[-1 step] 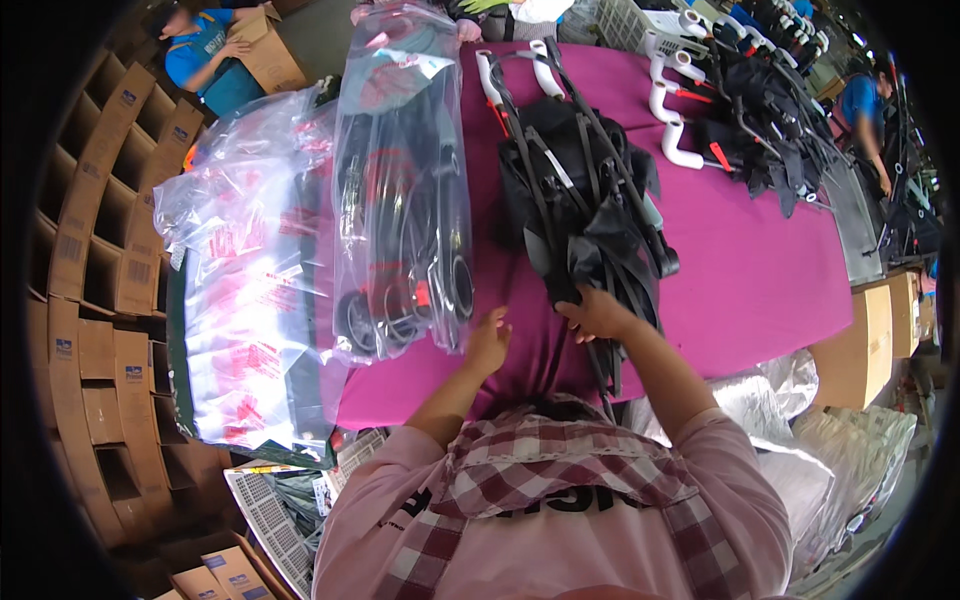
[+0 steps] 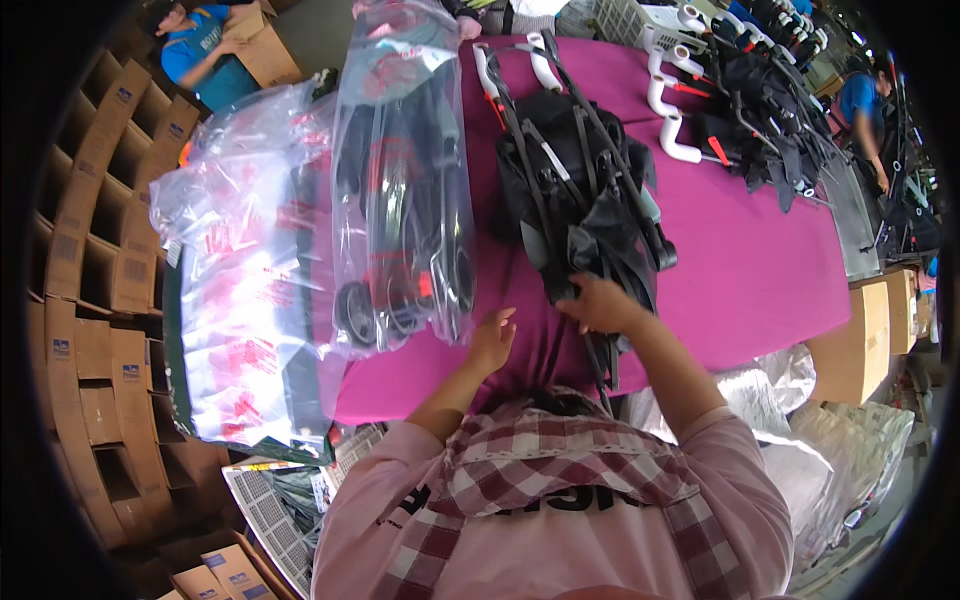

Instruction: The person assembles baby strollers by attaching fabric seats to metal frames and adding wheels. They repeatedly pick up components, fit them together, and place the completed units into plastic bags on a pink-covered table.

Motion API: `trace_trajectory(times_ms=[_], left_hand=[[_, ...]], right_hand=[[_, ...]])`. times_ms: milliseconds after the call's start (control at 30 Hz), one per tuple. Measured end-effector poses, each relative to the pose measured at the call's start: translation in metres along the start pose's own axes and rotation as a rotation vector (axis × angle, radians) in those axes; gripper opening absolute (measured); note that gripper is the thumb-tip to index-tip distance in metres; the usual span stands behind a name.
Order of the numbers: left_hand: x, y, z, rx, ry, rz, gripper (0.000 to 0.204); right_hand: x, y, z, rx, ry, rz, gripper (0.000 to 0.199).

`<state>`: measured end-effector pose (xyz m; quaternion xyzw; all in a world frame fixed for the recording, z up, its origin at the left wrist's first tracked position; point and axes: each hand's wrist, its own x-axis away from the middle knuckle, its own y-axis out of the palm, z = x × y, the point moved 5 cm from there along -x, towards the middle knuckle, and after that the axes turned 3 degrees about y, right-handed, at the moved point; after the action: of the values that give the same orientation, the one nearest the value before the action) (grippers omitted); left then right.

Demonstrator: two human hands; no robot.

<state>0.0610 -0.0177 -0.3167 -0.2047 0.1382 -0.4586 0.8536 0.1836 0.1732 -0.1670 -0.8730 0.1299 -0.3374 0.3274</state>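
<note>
A folded black stroller [image 2: 585,190] lies lengthwise on a table under a magenta cloth [image 2: 740,260], its white curved handles [image 2: 543,65] at the far end. My right hand [image 2: 605,305] is at its near end, with the fingers bent round dark fabric or frame there; the exact grip is partly hidden. To the left of that end, my left hand [image 2: 492,342] hovers over the cloth, empty, with fingers loosely apart. Beside it on the left lies another folded stroller [image 2: 400,200] in a clear plastic bag, its wheels toward me.
Clear printed plastic bags [image 2: 245,300] are heaped at the left. More folded strollers [image 2: 765,120] with white handles lie at the far right. Cardboard boxes [image 2: 130,400] stack up on the left; silvery wrapped bundles [image 2: 850,450] sit lower right. A co-worker [image 2: 205,55] handles a carton far left.
My right hand has shifted very slightly up along the stroller's near end. The co-worker's carton at the far left has moved a little, and the whole view has tilted slightly.
</note>
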Motion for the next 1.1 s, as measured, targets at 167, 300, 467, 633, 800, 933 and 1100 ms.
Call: trace_trajectory(times_ms=[167,300,467,633,800,933,1100], left_hand=[[0.039,0.028,0.024,-0.033,0.050,-0.011,0.025],[0.090,-0.006,-0.016,-0.023,-0.318,0.114,0.023],[0.143,-0.054,-0.020,-0.073,-0.333,0.314,0.024],[0.294,-0.072,-0.012,-0.201,-0.725,0.488,0.030],[0.472,-0.013,-0.073,-0.314,-1.112,0.447,0.047],[0.595,0.070,-0.132,-0.227,-1.390,0.473,0.068],[0.604,0.091,-0.151,0.001,-1.408,0.649,0.065]], right_hand=[[0.155,-0.134,-0.170,-0.149,-0.866,0.258,0.025],[0.222,-0.134,-0.261,0.056,-1.369,0.185,0.021],[0.238,-0.099,-0.279,0.094,-1.612,0.071,0.017],[0.253,-0.071,-0.280,-0.091,-1.887,-0.075,0.013],[0.279,-0.043,-0.295,-0.127,-2.006,-0.198,0.009],[0.302,-0.014,-0.324,-0.123,-2.082,-0.344,0.006],[0.318,0.071,-0.360,-0.077,-2.098,-0.527,0.006]])
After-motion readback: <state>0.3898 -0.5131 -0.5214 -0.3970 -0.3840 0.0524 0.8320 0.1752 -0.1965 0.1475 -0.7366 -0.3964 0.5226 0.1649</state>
